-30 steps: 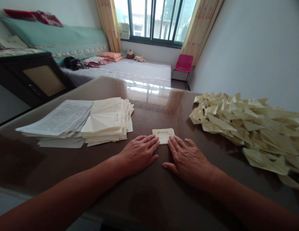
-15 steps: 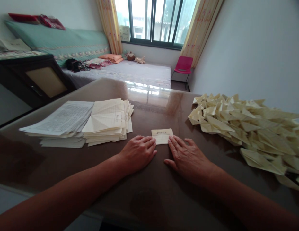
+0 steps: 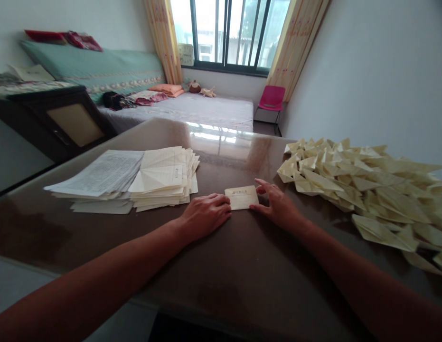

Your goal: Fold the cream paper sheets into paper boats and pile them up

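**A:** Biggest thing first, what's going on here?

**B:** Shiny brown table point(image 3: 237, 164). Next size down, a sprawling pile of folded paper pieces point(image 3: 363, 183) takes up its right side, starting by the far edge and running nearward. Then two stacks over toward the left edge: printed white sheets point(image 3: 103, 173) on the outside, cream sheets point(image 3: 158, 168) touching them on the inside.

**A:** And the hands?

**B:** Left hand point(image 3: 206, 212) lies low on the table, fingers pressed together, tips at the left end of the small paper. Can't see where its thumb is. Right hand point(image 3: 277, 202) is opened up: thumb at the paper's near right corner, index finger up by the far right one, clear gap between. Can't make out what its other fingers are doing.

**A:** Smallest thing is the paper then?

**B:** Yep, the small folded paper point(image 3: 242, 198). Flat, print up, mid-table, well in from both the near and far edges.

**A:** Any tips for this bit?

**B:** Looks like squaring up and handling a fold to me. I'd keep the left fingertips as the anchor, line the layers up at the right corners, and press the crease hard against the tabletop. Go easy on the right side, or the layers could slip out of line.
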Available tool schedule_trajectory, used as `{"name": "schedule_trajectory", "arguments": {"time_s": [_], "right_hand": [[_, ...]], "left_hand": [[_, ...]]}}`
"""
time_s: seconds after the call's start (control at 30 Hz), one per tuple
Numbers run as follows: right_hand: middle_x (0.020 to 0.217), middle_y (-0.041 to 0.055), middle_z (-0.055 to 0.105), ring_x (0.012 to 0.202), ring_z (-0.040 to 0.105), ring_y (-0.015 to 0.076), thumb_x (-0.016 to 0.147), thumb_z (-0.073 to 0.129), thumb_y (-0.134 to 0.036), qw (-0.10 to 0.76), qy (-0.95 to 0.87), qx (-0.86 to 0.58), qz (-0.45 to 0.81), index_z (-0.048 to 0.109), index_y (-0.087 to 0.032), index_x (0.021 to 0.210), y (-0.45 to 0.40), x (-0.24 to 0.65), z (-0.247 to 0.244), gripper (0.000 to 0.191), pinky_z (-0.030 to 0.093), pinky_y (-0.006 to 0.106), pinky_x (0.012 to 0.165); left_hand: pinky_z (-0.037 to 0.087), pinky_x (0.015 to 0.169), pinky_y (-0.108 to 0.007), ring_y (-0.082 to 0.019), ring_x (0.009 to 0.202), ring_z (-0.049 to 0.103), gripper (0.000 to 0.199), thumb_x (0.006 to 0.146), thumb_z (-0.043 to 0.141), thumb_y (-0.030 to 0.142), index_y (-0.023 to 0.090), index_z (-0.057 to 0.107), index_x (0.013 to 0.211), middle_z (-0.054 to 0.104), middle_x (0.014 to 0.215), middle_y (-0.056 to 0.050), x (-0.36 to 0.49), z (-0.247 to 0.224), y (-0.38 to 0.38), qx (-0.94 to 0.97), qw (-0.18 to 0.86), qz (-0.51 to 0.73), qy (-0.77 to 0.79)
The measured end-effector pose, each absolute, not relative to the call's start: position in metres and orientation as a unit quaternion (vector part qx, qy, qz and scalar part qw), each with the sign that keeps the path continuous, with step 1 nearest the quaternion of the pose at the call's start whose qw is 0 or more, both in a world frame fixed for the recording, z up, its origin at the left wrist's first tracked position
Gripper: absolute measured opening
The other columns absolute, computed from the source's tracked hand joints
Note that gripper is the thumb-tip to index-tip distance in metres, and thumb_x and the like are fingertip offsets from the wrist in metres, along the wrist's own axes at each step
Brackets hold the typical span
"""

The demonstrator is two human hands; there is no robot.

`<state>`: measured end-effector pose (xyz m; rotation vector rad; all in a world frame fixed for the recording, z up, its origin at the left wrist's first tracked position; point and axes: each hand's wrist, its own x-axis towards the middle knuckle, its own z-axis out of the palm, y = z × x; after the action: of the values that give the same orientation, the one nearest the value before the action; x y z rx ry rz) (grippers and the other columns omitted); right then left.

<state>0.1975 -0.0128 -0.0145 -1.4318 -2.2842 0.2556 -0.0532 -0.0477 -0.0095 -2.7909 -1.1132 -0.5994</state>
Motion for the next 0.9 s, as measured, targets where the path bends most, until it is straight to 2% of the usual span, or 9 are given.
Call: {"name": "schedule_trajectory", "arguments": {"time_s": [0.1, 0.2, 0.23, 0.37, 0.5, 0.63, 0.77, 0.83, 0.9], "right_hand": [[0.107, 0.0074, 0.063, 0.097, 0.059, 0.0203, 0.075, 0.066, -0.032, 0.3, -0.798, -0.491, 0.18, 0.043, -0.018, 0.137, -0.011, 0.196, -0.018, 0.067, 0.049, 0.034, 0.083], [0.094, 0.0049, 0.065, 0.085, 0.061, 0.018, 0.082, 0.058, -0.036, 0.334, -0.782, -0.462, 0.255, 0.065, -0.017, 0.107, -0.014, 0.193, -0.014, 0.032, 0.048, 0.03, 0.077], [0.087, 0.0042, 0.066, 0.079, 0.06, 0.0174, 0.084, 0.055, -0.039, 0.341, -0.772, -0.458, 0.279, 0.068, -0.016, 0.096, -0.015, 0.193, -0.013, 0.029, 0.048, 0.029, 0.073], [0.076, 0.002, 0.063, 0.069, 0.054, 0.0157, 0.087, 0.049, -0.047, 0.37, -0.728, -0.468, 0.338, 0.067, -0.015, 0.088, -0.017, 0.191, -0.007, 0.037, 0.044, 0.025, 0.062], [0.072, 0.0011, 0.06, 0.067, 0.052, 0.0148, 0.088, 0.048, -0.047, 0.385, -0.726, -0.487, 0.294, 0.066, -0.015, 0.082, -0.021, 0.188, -0.001, 0.037, 0.041, 0.024, 0.059], [0.075, 0.0023, 0.063, 0.069, 0.056, 0.0162, 0.087, 0.05, -0.047, 0.395, -0.722, -0.494, 0.281, 0.067, -0.015, 0.082, -0.027, 0.183, 0.003, 0.037, 0.043, 0.024, 0.061], [0.097, 0.0071, 0.067, 0.086, 0.062, 0.0204, 0.089, 0.046, -0.05, 0.442, -0.693, -0.471, 0.321, 0.061, -0.017, 0.113, -0.027, 0.181, 0.005, 0.044, 0.05, 0.029, 0.071], [0.114, 0.0105, 0.063, 0.102, 0.06, 0.0231, 0.09, 0.045, -0.052, 0.458, -0.69, -0.455, 0.327, 0.05, -0.019, 0.128, -0.026, 0.182, 0.004, 0.05, 0.05, 0.034, 0.081], [0.121, 0.0116, 0.061, 0.108, 0.058, 0.0243, 0.09, 0.046, -0.052, 0.45, -0.695, -0.439, 0.349, 0.044, -0.02, 0.134, -0.024, 0.182, 0.002, 0.055, 0.049, 0.037, 0.087]], "left_hand": [[0.052, 0.078, -0.024, -0.013, 0.089, 0.063, 0.016, 0.091, 0.051, 0.031, 0.021, 0.062, 0.096, 0.059, 0.111, -0.003, -0.055, -0.011, -0.045, -0.895, 0.005, -0.204, -0.396], [0.055, 0.07, -0.025, -0.012, 0.082, 0.063, 0.018, 0.088, 0.055, 0.029, 0.021, 0.054, 0.104, 0.052, 0.113, -0.004, -0.055, -0.015, -0.041, -0.864, -0.065, -0.261, -0.426], [0.055, 0.07, -0.025, -0.012, 0.083, 0.063, 0.023, 0.086, 0.057, 0.029, 0.021, 0.051, 0.107, 0.051, 0.114, -0.004, -0.055, -0.015, -0.039, -0.85, -0.093, -0.29, -0.429], [0.056, 0.077, -0.027, -0.013, 0.09, 0.061, 0.038, 0.084, 0.061, 0.028, 0.02, 0.045, 0.117, 0.055, 0.107, -0.004, -0.054, -0.014, -0.037, -0.82, -0.156, -0.368, -0.41], [0.053, 0.083, -0.03, -0.017, 0.099, 0.057, 0.055, 0.083, 0.063, 0.032, 0.023, 0.041, 0.132, 0.065, 0.101, -0.002, -0.052, -0.006, -0.041, -0.83, -0.121, -0.371, -0.398], [0.05, 0.092, -0.031, -0.018, 0.105, 0.056, 0.054, 0.083, 0.064, 0.035, 0.022, 0.048, 0.133, 0.068, 0.1, -0.003, -0.049, -0.002, -0.044, -0.838, -0.105, -0.381, -0.376], [0.052, 0.079, -0.023, -0.012, 0.082, 0.062, 0.029, 0.087, 0.059, 0.026, 0.02, 0.065, 0.115, 0.071, 0.096, -0.003, -0.047, -0.002, -0.043, -0.803, -0.152, -0.452, -0.359], [0.052, 0.072, -0.02, -0.011, 0.075, 0.063, 0.026, 0.086, 0.062, 0.027, 0.018, 0.069, 0.109, 0.072, 0.094, -0.004, -0.045, -0.001, -0.043, -0.769, -0.202, -0.479, -0.373], [0.052, 0.067, -0.019, -0.011, 0.074, 0.065, 0.028, 0.084, 0.064, 0.03, 0.016, 0.07, 0.107, 0.073, 0.092, -0.004, -0.045, 0.0, -0.043, -0.739, -0.249, -0.489, -0.392]]}}
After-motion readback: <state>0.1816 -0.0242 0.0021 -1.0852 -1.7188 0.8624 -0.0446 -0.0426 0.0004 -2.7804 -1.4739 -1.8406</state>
